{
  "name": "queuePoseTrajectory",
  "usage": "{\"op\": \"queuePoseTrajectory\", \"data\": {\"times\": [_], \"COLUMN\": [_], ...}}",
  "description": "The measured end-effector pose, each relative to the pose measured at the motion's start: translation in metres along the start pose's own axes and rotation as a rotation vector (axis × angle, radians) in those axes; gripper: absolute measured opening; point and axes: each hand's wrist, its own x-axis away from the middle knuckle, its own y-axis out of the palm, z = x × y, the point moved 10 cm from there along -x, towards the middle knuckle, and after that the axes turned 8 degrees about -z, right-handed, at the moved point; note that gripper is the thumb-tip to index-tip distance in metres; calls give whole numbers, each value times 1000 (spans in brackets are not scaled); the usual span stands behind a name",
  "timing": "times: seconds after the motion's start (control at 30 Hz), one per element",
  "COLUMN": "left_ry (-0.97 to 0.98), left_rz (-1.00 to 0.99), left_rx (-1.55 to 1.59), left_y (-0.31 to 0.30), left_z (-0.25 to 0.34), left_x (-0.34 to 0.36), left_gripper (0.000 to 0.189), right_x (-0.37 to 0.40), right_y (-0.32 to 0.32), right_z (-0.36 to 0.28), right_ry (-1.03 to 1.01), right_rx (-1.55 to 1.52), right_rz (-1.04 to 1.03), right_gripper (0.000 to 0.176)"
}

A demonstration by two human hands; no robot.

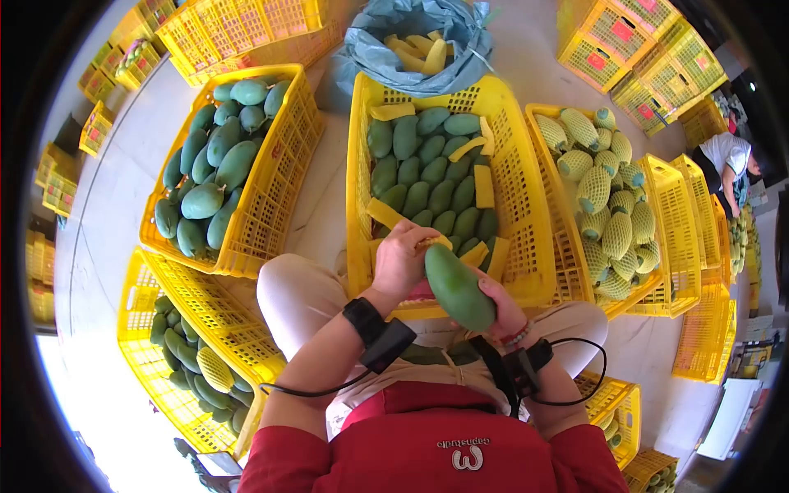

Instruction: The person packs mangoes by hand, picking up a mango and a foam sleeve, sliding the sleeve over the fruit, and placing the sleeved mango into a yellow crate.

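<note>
My right hand [503, 308] is wrapped round the lower end of a large green mango [459, 287], which slants over my lap at the near end of a yellow crate [530, 246]. Closed at the mango's upper tip, my left hand [399, 259] pinches a yellow foam net sleeve [434, 241] whose edge meets the fruit. Rows of green mangoes [431, 172] fill the crate below. Loose yellow foam sleeves [484, 187] lie along its sides, and another sleeve [383, 214] pokes up beside my left hand.
A blue plastic bag [370, 49] of foam sleeves stands behind the crate. Bare mangoes fill a crate [283, 156] at left; netted mangoes [608, 197] sit at right. Another mango crate [140, 361] is lower left. Stacked crates [616, 41] and a person [727, 160] are farther off.
</note>
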Motion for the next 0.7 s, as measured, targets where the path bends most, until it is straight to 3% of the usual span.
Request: {"op": "queuePoseTrajectory", "data": {"times": [0.03,0.1,0.13,0.2,0.33,0.4,0.43,0.5,0.53,0.57,0.63,0.67,0.7], "left_ry": [19,68,73,198,285,188,192,-140,-215,-211,126,246,245], "left_rz": [-39,-123,-283,-537,-717,-202,-199,-244,-291,-293,-24,126,127], "left_rx": [53,53,111,233,-33,-31,-33,71,236,236,-24,-91,-88], "left_y": [-1,-5,7,27,33,-8,-6,8,23,31,13,1,1], "left_z": [4,13,15,29,56,37,38,10,1,0,30,40,38], "left_x": [1,3,4,11,18,1,6,28,43,49,53,52,49], "left_gripper": [19,20,21,20,15,12,12,14,13,13,19,26,26], "right_x": [4,12,15,17,8,9,5,11,13,13,16,10,14], "right_y": [-2,-15,-17,11,16,-6,-5,-22,-28,-25,8,5,6], "right_z": [-3,-19,-21,-47,-32,-40,-34,-46,-50,-53,-68,-67,-72], "right_ry": [-11,-88,-92,-224,-92,-222,-226,-424,-476,-480,-582,-509,-507], "right_rx": [-4,275,265,1134,1069,892,895,758,804,805,1142,1035,1037], "right_rz": [1,128,134,-19,-86,147,145,403,467,470,403,306,306], "right_gripper": [59,67,67,75,73,63,63,57,63,63,72,80,80]}}
